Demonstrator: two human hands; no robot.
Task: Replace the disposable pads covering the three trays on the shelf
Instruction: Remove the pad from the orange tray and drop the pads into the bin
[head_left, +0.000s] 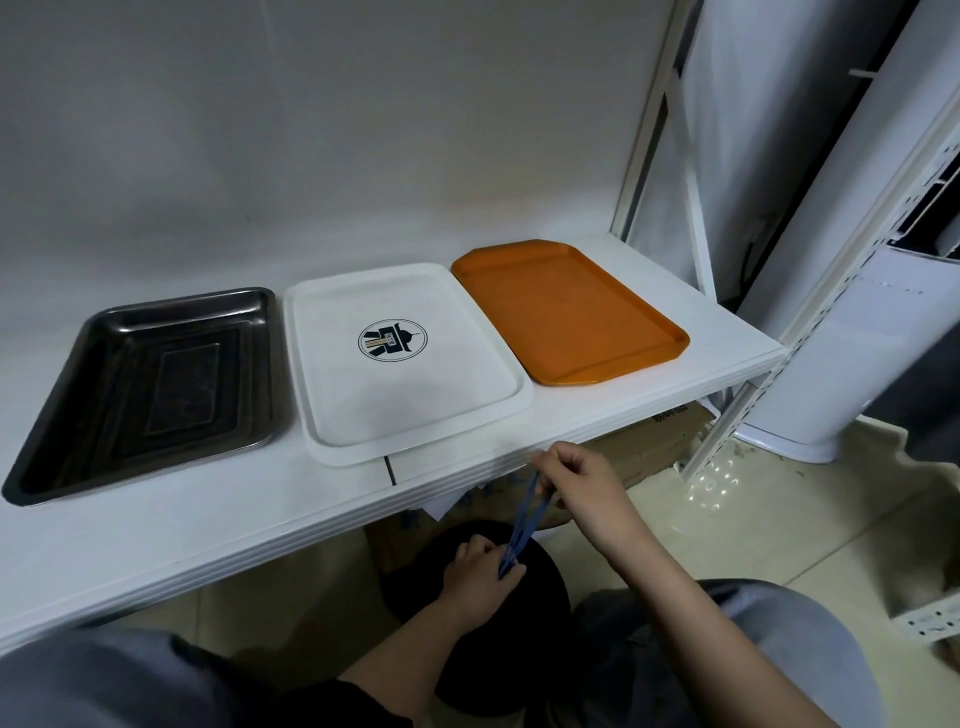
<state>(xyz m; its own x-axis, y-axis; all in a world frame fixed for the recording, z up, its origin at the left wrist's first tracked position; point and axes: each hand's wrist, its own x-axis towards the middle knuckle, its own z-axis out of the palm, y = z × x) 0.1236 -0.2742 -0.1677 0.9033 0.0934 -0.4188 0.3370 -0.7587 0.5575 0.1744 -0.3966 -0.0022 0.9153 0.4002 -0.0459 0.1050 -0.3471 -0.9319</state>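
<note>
Three bare trays lie side by side on the white shelf (208, 525): a dark metal tray (57, 457) at the left, a white tray (332, 452) with a round black logo in the middle, and an orange tray (566, 312) at the right. No pad shows on any of them. Below the shelf's front edge, my right hand (582, 488) and my left hand (483, 577) both pinch a thin blue folded sheet or strip (524, 525), stretched between them. What the blue thing is stays unclear.
A black round bin or bag (467, 644) sits on the floor under my hands. Cardboard boxes (649, 447) lie beneath the shelf. White shelf uprights (737, 410) and a tall white appliance (831, 364) stand at the right. A power strip (930, 623) lies on the tiled floor.
</note>
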